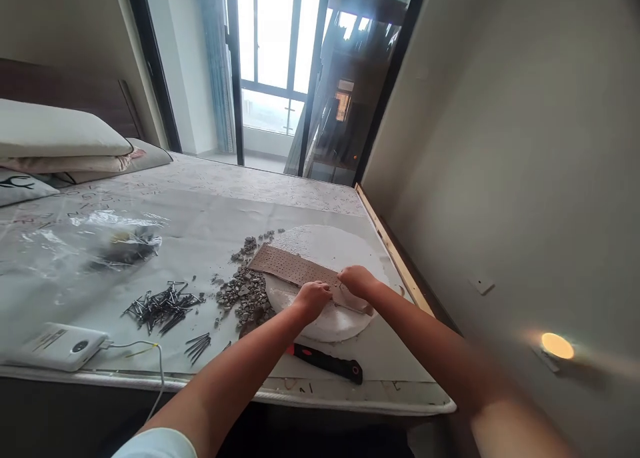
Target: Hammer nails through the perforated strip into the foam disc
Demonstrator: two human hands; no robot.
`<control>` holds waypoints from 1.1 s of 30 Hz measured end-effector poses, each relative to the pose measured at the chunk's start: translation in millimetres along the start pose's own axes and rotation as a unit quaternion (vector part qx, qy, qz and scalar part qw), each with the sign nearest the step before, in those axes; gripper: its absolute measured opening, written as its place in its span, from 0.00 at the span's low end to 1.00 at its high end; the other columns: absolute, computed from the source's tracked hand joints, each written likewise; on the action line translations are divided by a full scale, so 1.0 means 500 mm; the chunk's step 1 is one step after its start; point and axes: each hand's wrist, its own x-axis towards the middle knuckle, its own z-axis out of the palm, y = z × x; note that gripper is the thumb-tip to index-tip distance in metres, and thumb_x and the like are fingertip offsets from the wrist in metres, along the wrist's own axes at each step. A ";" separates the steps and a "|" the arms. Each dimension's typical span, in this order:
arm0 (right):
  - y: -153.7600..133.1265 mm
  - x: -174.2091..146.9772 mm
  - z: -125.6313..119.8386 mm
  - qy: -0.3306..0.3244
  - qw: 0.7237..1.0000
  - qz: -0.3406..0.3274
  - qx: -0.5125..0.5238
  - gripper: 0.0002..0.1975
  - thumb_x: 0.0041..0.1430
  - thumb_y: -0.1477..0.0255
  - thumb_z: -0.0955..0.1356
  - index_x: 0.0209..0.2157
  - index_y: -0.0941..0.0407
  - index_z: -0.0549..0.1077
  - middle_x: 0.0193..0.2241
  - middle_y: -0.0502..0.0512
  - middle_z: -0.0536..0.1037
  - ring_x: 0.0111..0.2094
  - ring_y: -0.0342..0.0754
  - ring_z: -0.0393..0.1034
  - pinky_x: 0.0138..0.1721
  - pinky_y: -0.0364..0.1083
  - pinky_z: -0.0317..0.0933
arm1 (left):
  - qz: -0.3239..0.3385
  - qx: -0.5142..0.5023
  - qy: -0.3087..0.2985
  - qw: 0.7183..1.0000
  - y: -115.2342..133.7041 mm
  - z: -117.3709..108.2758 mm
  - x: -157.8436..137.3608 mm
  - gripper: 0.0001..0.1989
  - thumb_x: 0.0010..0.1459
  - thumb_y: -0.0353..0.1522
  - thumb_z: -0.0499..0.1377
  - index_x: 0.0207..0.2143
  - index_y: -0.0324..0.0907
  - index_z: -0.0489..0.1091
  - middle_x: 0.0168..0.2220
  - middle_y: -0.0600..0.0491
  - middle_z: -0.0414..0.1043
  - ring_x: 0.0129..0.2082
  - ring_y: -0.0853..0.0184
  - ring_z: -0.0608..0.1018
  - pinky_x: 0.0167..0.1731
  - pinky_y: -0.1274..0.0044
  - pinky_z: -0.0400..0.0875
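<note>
A long brown board dotted with small holes [293, 266] lies slantwise over a white round slab [350, 245]. My left hand [314, 301] is closed at the board's near edge, fingertips against it. Close beside it, my right hand [358, 282] is closed in a pinch over the board's right part. Whatever sits between the fingers of either hand is too small or hidden to make out. Grey rubble [245, 291] is heaped along the slab's left side. Below the slab rests a tool with a black handle [327, 363], its other end hidden behind my left forearm.
Left of the rubble are a pile of dark nails [163, 307] and a few separate nails [199, 347]. A clear plastic bag [125, 241] with dark contents lies farther back. A white power bank [67, 346] with a cable sits near the mattress edge [280, 399]. A wall rises at right.
</note>
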 end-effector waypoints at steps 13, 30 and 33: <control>-0.027 -0.178 0.002 0.092 0.990 -0.005 0.107 0.13 0.61 0.74 0.58 0.30 0.54 0.73 0.32 0.56 0.77 0.33 0.46 0.71 0.32 0.41 0.57 | -0.070 -0.151 0.062 0.984 0.069 -0.073 -0.096 0.19 0.50 0.37 0.61 0.45 0.40 0.70 0.51 0.46 0.69 0.51 0.60 0.71 0.50 0.70 0.65; -0.415 -0.374 0.172 0.031 0.799 -0.055 0.598 0.21 0.53 0.77 0.64 0.51 0.55 0.68 0.33 0.51 0.77 0.30 0.44 0.69 0.35 0.41 0.60 | -0.315 -0.310 -0.004 0.897 0.120 -0.078 -0.531 0.09 0.55 0.31 0.55 0.26 0.40 0.75 0.28 0.52 0.72 0.30 0.70 0.73 0.34 0.80 0.65; -0.430 -0.394 0.175 -0.004 0.776 -0.065 0.627 0.15 0.55 0.73 0.64 0.45 0.54 0.73 0.31 0.50 0.77 0.30 0.44 0.70 0.34 0.40 0.61 | -0.382 -0.193 -0.007 0.903 0.009 -0.058 -0.533 0.11 0.58 0.31 0.52 0.30 0.39 0.74 0.31 0.49 0.72 0.32 0.67 0.73 0.36 0.78 0.64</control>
